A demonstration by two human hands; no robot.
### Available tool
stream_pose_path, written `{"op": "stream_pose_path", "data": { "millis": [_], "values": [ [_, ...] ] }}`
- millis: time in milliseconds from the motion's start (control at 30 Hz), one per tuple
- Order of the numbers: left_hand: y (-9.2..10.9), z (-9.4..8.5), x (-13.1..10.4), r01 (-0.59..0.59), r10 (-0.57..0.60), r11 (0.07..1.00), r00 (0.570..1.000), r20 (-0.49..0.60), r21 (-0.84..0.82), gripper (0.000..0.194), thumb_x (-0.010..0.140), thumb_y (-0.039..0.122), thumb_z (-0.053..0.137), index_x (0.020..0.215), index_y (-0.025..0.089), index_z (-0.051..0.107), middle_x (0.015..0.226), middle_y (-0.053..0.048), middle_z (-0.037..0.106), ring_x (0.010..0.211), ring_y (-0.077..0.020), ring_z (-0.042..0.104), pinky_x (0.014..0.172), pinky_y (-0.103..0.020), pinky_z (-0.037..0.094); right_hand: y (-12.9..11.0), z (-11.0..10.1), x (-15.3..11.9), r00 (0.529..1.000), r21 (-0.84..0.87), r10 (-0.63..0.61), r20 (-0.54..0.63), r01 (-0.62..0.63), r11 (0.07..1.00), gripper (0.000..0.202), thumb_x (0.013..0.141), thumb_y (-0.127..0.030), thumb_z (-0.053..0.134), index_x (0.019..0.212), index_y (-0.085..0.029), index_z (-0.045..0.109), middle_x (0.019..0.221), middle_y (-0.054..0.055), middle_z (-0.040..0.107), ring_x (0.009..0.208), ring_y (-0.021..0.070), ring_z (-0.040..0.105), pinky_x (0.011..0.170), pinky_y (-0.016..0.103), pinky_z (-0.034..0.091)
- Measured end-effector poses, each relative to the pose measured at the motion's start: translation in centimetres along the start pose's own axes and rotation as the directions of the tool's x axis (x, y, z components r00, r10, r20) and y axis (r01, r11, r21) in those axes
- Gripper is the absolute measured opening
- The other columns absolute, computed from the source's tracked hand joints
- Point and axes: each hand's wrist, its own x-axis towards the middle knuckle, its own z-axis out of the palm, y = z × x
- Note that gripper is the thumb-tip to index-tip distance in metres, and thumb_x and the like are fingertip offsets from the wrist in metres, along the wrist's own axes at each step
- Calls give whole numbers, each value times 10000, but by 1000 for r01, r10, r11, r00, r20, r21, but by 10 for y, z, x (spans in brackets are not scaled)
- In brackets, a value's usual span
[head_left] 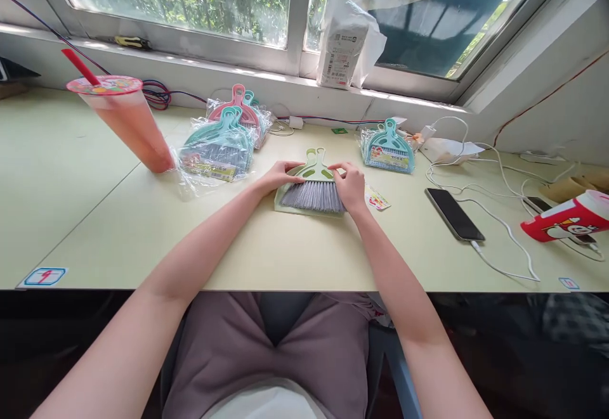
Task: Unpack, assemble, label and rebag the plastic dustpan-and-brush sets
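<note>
Now both hands, left (277, 177) and right (351, 186), grip the brush set (314, 187) (lying flat) between them.

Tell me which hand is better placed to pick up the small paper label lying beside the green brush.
Right, probably. The right hand rests on the brush edge next to the label; the left hand sits on the far side, and would have to cross over the brush.

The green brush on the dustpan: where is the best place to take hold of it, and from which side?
Probably the looped handle of the green brush, reached from the window side. It lies flat on the dustpan with the handle pointing away and the grey bristles toward the person. The left hand and right hand already rest on its two sides.
</note>
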Motion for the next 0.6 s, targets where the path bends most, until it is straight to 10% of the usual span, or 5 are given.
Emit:
{"op": "stream_pose_path", "data": {
  "millis": [200,400,600],
  "values": [
    [6,8,-7,-7,18,991,996,83,-137,716,620,280,866,1276,117,629,1242,-158,678,1146,-322,634,1058,-515,431,10,-13,11,997,150,26,67,-36,988,258,812,-355,667,1029,-228,726,1126,59,703,990,228,656,927,402,489],
    [13,21,-13,-44,72,988,980,187,-148,754,651,227,841,1347,126,568,1271,-165,655,1186,-319,616,1088,-534,405,23,-9,15,905,548,48,422,-297,782,403,733,-445,752,1028,-171,731,920,59,753,919,215,699,875,400,555],
    [13,23,-15,135,-90,979,959,268,-154,548,758,383,765,1210,87,671,1172,-171,698,1097,-327,659,997,-488,483,25,-3,13,907,545,162,389,-369,753,394,641,-372,835,959,-158,744,879,53,757,849,198,714,878,387,565]
  ]
}}
